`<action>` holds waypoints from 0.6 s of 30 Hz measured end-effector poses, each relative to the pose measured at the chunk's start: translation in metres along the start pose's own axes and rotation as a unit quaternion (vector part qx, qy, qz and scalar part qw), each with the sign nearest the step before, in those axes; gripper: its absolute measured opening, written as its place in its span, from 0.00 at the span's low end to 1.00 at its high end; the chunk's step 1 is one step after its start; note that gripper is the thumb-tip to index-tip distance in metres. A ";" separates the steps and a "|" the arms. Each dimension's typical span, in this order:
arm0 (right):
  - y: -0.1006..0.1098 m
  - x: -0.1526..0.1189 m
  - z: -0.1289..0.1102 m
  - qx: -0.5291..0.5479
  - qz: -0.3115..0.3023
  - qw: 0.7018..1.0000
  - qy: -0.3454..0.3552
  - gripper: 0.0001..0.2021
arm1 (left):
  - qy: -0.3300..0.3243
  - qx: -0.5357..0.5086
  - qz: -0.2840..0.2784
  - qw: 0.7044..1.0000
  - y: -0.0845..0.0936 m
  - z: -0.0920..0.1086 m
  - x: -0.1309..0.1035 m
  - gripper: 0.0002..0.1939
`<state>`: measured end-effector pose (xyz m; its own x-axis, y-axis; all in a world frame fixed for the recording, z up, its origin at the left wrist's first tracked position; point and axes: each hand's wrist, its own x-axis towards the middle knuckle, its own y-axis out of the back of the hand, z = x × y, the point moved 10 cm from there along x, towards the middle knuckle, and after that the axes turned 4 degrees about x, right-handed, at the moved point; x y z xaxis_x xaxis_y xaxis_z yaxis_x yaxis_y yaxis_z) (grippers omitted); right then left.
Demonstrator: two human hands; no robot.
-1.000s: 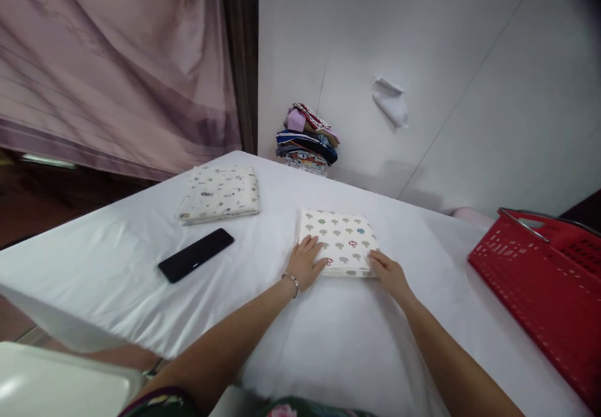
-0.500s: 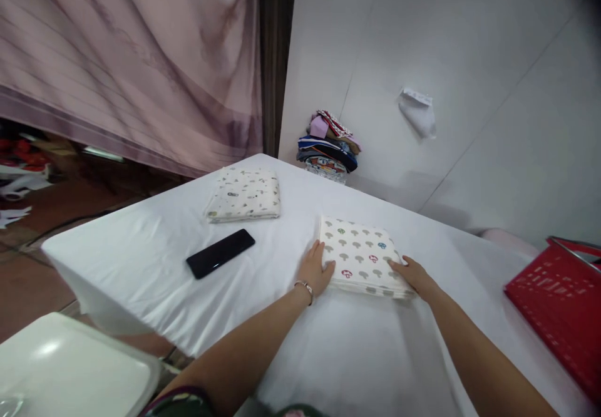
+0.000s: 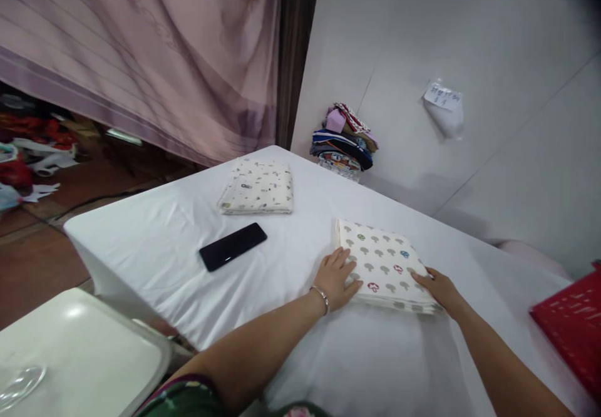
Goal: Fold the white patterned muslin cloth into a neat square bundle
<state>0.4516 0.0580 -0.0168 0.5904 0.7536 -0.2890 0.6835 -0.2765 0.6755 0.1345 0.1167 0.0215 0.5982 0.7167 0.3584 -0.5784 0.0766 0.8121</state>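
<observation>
A folded white cloth [image 3: 382,257] printed with grey, red, green and blue mushrooms lies on the white-covered table. My left hand [image 3: 334,279], with a bracelet at the wrist, rests over its left edge, fingers spread and flat. At the right edge, my right hand [image 3: 440,288] has its thumb on top of the cloth; the other fingers lie along the side and are partly hidden. Farther left sits a second folded cloth [image 3: 258,185] with small leaf-like prints. Between that one and my left forearm lies a black phone [image 3: 233,247], apart from both hands.
Against the wall stands a pile of folded clothes [image 3: 345,138]. A red perforated basket [image 3: 573,323] is at the right edge. A white stool-like seat [image 3: 84,354] stands at lower left, and a pink curtain [image 3: 188,60] hangs behind the table.
The camera view has shifted, moving the table's contents rightward in the picture. My left hand has slid a little further onto the mushroom cloth, fingers more spread. My right hand stays at its edge.
</observation>
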 end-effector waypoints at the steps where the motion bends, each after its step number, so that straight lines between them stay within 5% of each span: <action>1: 0.002 0.002 -0.001 -0.016 0.001 1.000 0.006 0.33 | -0.004 -0.003 -0.001 1.000 0.000 0.000 0.000 0.22; 6: 0.010 0.012 -0.007 -0.137 0.019 0.990 0.015 0.36 | -0.017 -0.013 0.017 1.000 0.005 0.001 0.002 0.20; 9: 0.005 0.008 -0.049 -0.226 0.072 0.962 0.135 0.35 | -0.018 -0.022 0.026 0.999 0.008 0.002 0.004 0.18; 14: -0.072 -0.021 -0.146 -0.244 0.021 0.903 0.352 0.30 | -0.012 -0.020 0.023 0.999 0.009 0.003 0.004 0.16; 18: -0.144 -0.024 -0.187 -0.307 -0.026 0.874 0.377 0.29 | -0.010 -0.017 0.023 1.000 0.009 0.003 0.003 0.15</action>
<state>0.2592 0.1911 0.0198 -0.0430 0.9982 0.0419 0.2062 -0.0322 0.9780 0.1328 0.1179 0.0311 0.5807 0.7062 0.4050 -0.6242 0.0669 0.7784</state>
